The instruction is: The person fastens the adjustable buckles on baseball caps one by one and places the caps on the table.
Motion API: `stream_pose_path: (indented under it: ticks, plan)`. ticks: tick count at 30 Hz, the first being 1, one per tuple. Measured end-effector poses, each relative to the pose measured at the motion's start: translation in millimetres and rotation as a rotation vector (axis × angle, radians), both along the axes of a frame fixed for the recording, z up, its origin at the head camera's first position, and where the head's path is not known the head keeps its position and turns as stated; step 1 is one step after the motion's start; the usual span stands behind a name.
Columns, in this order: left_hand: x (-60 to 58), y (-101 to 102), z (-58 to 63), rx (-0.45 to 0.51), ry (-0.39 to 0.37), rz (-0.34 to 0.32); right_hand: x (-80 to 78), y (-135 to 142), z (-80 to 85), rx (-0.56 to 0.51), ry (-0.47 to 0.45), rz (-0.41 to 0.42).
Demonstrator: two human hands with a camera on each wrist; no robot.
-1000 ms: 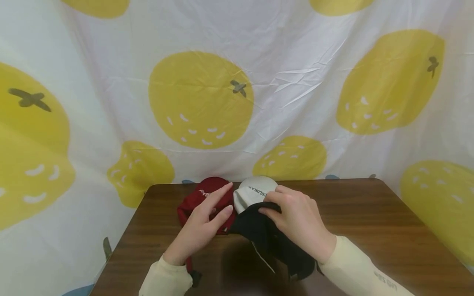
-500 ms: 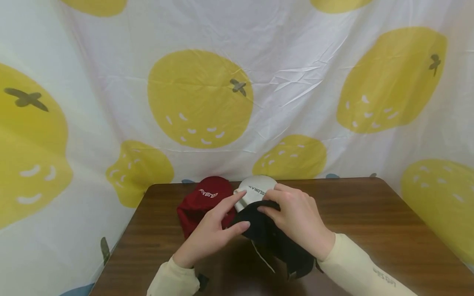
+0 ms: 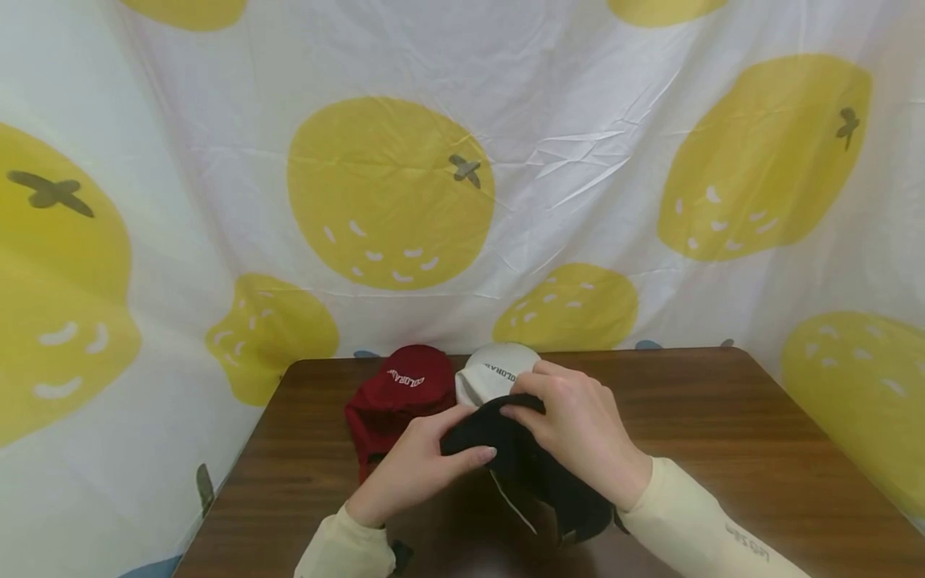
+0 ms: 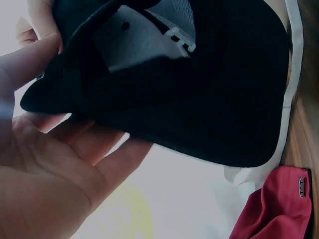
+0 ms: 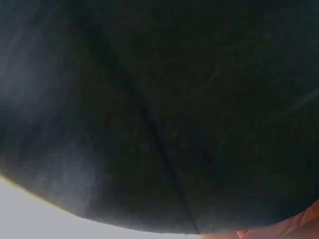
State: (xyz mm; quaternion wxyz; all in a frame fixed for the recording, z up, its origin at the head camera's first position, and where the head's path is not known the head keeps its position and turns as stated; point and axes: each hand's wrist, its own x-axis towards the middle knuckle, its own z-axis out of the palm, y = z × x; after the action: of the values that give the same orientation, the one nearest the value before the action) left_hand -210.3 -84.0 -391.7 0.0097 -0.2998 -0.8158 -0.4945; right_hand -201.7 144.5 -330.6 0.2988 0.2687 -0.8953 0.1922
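A black baseball cap (image 3: 574, 494) is held above the table between both hands. My right hand (image 3: 581, 417) pinches its upper edge with thumb and fingers. At the cap's left end, my left hand (image 3: 422, 459) has its thumb on the near side and its fingers behind. In the left wrist view, the black cap (image 4: 224, 99) shows its grey lining and wide brim, with the left hand (image 4: 55, 169) gripping the edge. The cap's dark surface (image 5: 149, 109) fills most of the right wrist view, where little of the right hand shows.
A red cap (image 3: 415, 381) and a white cap (image 3: 499, 371), both lettered, lie side by side at the back of the brown wooden table (image 3: 708, 425). A curtain printed with lemons (image 3: 390, 193) hangs right behind the table's back edge.
My left hand has moved right, from in front of the red cap to the black cap, and has taken hold of its left edge. The right hand keeps its grip, nearly still.
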Motion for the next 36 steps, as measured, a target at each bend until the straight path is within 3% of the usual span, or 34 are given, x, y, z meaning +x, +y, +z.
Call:
stream_pose_path:
  ticks: [5,19,24,36]
  plan:
    - [-1.6,1.4,-1.3,0.013,-0.031,-0.007,-0.1,-0.3,-1.1,0.004,0.0,-0.007]
    - [-5.2,8.1,-1.4,-0.019,0.09,0.107,-2.8,0.7,-6.2,0.002,0.035,-0.004]
    - [-8.9,10.7,-1.2,-0.035,0.12,0.15,-1.0,3.4,-4.5,-0.014,0.074,0.017]
    - [-14.9,7.6,1.3,-0.036,0.106,0.188,3.0,16.6,5.6,-0.041,0.211,0.021]
